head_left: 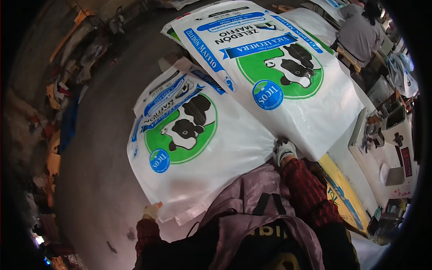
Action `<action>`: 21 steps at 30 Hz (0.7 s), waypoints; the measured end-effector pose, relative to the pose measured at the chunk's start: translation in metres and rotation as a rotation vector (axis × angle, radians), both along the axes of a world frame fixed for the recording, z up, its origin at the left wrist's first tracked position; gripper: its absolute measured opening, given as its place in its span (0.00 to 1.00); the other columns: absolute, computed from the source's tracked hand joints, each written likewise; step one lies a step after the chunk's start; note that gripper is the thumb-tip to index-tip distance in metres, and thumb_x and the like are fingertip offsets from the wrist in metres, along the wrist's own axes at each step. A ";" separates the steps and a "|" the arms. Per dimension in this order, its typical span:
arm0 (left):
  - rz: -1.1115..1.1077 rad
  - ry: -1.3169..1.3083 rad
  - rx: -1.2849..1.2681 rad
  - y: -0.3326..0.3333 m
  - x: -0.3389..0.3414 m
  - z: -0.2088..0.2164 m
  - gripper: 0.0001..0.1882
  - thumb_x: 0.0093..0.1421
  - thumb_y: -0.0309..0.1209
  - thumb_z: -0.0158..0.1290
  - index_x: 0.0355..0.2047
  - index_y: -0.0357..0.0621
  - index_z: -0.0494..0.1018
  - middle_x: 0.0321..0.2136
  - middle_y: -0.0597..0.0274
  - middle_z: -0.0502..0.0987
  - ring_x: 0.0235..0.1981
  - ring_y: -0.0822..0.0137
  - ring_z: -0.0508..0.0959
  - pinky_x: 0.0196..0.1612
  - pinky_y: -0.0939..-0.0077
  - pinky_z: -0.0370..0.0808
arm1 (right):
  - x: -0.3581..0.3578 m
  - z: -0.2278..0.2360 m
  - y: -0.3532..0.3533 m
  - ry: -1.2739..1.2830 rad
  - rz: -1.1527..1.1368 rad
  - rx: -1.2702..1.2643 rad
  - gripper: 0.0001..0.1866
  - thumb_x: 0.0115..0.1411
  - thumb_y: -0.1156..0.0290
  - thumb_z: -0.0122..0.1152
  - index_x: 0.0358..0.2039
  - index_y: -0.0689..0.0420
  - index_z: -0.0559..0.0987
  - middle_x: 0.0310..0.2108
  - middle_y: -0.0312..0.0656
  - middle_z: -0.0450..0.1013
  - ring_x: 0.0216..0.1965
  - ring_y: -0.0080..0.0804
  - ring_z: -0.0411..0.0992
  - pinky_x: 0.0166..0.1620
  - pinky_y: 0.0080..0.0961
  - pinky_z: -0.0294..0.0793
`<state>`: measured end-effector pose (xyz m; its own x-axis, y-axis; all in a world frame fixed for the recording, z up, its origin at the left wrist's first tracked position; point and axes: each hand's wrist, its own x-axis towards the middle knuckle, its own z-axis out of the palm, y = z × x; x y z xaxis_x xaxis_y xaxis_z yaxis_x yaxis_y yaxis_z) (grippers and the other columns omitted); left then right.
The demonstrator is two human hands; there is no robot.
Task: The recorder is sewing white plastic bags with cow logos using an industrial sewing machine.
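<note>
A white printed feed sack (198,168) with a cow in a green circle is spread out in front of me, flat and slightly creased. My left hand (152,211) is closed on its near left corner. In a pale glove with dark parts, my right hand (284,150) grips the sack's right edge, and creases run from there into the sheet. Just past that hand lies a stack of the same sacks (333,121), its top one showing a larger cow print. The fingertips of both hands are partly hidden.
A yellow printed package (342,193) lies below the stack on the right. Beyond it stands a sewing machine (391,153), pale in colour. A person in grey (360,36) sits at the far right. Cluttered scraps (54,148) line the left side along the grey floor (103,135).
</note>
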<state>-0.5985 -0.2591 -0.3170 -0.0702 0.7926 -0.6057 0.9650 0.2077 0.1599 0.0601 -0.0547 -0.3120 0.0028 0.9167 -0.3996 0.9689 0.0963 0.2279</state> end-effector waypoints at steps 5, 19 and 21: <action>0.846 -0.002 -0.128 0.006 0.116 0.003 0.27 0.44 0.47 0.57 0.39 0.39 0.73 0.36 0.49 0.76 0.37 0.56 0.77 0.40 0.67 0.72 | 0.018 -0.001 -0.015 0.326 -0.544 0.212 0.25 0.52 0.57 0.47 0.50 0.56 0.68 0.49 0.48 0.67 0.48 0.49 0.67 0.48 0.38 0.68; -0.444 0.397 0.117 0.011 0.211 -0.014 0.23 0.54 0.40 0.40 0.49 0.46 0.67 0.39 0.57 0.70 0.42 0.60 0.70 0.39 0.55 0.65 | 0.037 -0.064 -0.006 0.496 -0.545 -0.039 0.17 0.56 0.65 0.42 0.44 0.55 0.72 0.45 0.52 0.68 0.47 0.47 0.68 0.48 0.38 0.66; -0.439 0.355 -0.025 0.024 0.208 -0.035 0.26 0.56 0.42 0.38 0.54 0.45 0.62 0.48 0.53 0.67 0.49 0.57 0.68 0.48 0.55 0.63 | 0.035 -0.060 0.005 0.448 -0.611 -0.012 0.17 0.56 0.67 0.43 0.46 0.53 0.71 0.46 0.49 0.68 0.48 0.45 0.67 0.50 0.36 0.65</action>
<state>-0.3903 -0.2353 -0.3520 0.0599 0.7792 -0.6239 0.9553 -0.2260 -0.1905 0.0950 -0.0499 -0.3720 0.3439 0.7995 -0.4925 0.8503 -0.4877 -0.1979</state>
